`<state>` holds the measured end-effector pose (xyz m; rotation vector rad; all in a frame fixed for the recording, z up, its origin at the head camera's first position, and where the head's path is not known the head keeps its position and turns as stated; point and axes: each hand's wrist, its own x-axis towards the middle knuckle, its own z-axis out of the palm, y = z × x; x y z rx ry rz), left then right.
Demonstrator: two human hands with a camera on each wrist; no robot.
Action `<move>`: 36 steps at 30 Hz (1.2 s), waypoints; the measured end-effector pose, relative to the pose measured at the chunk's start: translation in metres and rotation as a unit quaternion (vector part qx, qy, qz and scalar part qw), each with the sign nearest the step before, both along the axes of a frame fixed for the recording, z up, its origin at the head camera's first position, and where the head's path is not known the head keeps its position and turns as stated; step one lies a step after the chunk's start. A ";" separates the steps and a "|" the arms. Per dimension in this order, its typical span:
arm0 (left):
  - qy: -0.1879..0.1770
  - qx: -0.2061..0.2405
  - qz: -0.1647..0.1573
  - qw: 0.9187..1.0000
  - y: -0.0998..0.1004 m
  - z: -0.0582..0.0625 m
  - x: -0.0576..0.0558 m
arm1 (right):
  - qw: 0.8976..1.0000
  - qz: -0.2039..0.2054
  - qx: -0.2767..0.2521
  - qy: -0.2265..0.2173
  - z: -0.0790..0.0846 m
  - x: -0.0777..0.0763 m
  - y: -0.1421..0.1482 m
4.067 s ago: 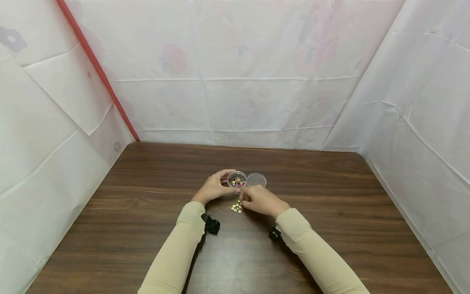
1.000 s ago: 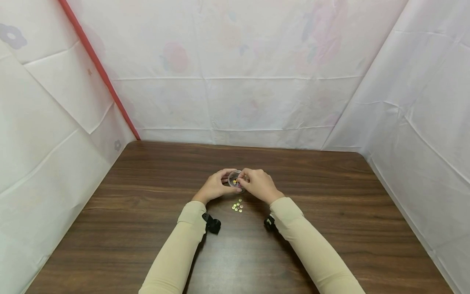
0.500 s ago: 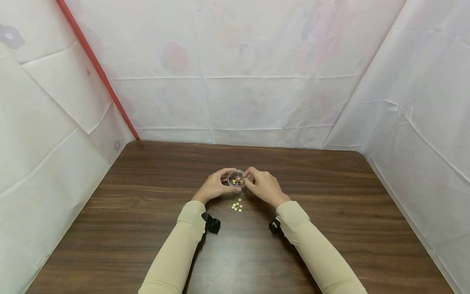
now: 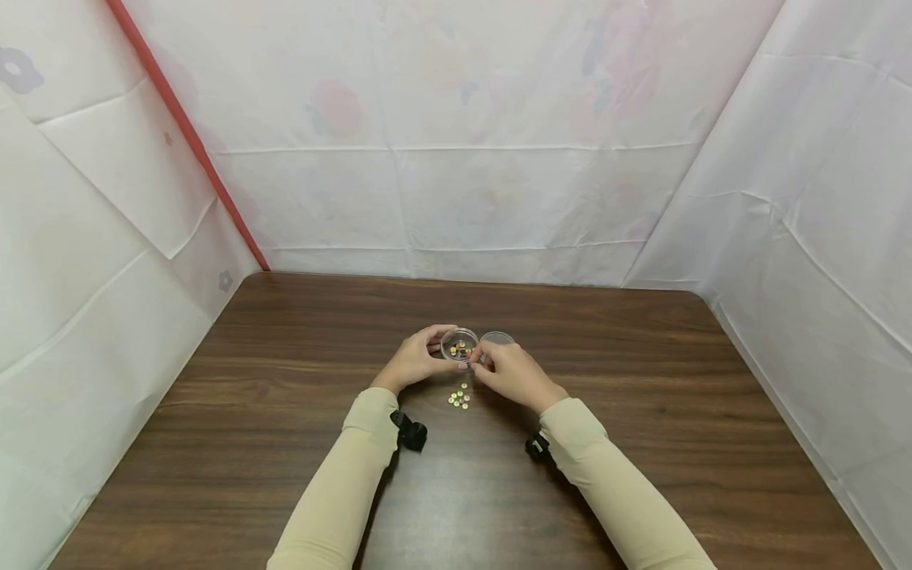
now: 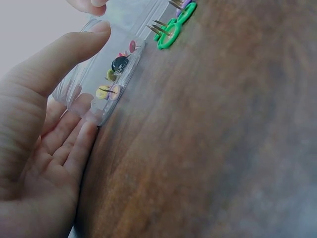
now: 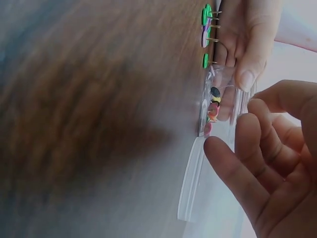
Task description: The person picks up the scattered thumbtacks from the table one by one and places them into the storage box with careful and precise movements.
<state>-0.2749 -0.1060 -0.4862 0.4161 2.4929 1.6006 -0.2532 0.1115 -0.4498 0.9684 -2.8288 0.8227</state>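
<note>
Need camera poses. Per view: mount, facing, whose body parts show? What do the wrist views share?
Head: worn on the head, looking forward and down at the table; both sleeves, left hand and right hand show.
Left wrist: worn there, looking past the left thumb at the clear container; right fingertips show at the top edge.
Right wrist: worn there, looking past the right fingers at the container; the left hand shows too.
Shared by both wrists: loose tacks points-up, container, sideways-tilted table.

Curtained booth: printed sheets (image 4: 456, 190), table (image 4: 641, 396)
</note>
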 end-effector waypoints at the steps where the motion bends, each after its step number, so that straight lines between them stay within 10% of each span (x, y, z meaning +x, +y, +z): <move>1: 0.000 -0.001 0.002 1.000 0.000 -0.002 -0.001 | 1.000 0.001 0.001 -0.003 0.000 0.001 0.000; 36: 0.002 -0.003 0.002 1.000 -0.002 -0.003 -0.001 | 0.994 0.034 0.100 -0.016 0.003 0.009 -0.016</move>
